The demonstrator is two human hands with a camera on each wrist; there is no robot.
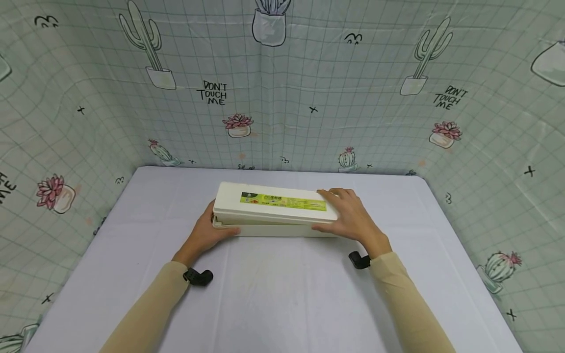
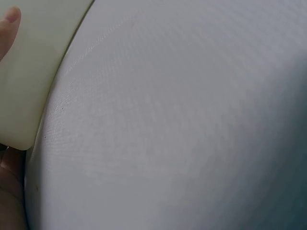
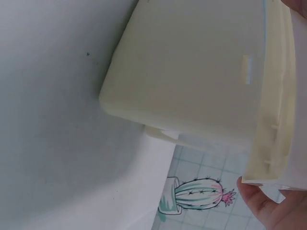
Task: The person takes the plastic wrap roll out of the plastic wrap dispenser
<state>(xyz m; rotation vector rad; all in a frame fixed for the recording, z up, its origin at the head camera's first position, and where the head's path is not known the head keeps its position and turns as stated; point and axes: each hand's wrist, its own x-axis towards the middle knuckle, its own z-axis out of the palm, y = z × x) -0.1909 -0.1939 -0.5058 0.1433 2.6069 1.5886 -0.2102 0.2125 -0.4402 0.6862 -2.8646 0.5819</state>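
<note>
Cactus-printed cloth (image 1: pixel 313 132) is hung around a white-covered counter (image 1: pixel 265 294). By the fingers of the left hand (image 1: pixel 210 230), the left end of a long white box base (image 1: pixel 273 230) is gripped; by those of the right hand (image 1: pixel 352 216), its lid (image 1: pixel 273 213) is pinched at the right end. Both sleeved forearms (image 1: pixel 147 304) are stretched forward. Mid-counter, the lid is held tilted over the base; the contents are hidden.

We are wearing a long, plain tan left sleeve (image 1: pixel 147 305) and a matching right sleeve (image 1: pixel 407 301). At their ends, we are wearing a small, black, rounded left wrist camera (image 1: pixel 199 278) and a similarly black right wrist camera (image 1: pixel 359 260).
</note>
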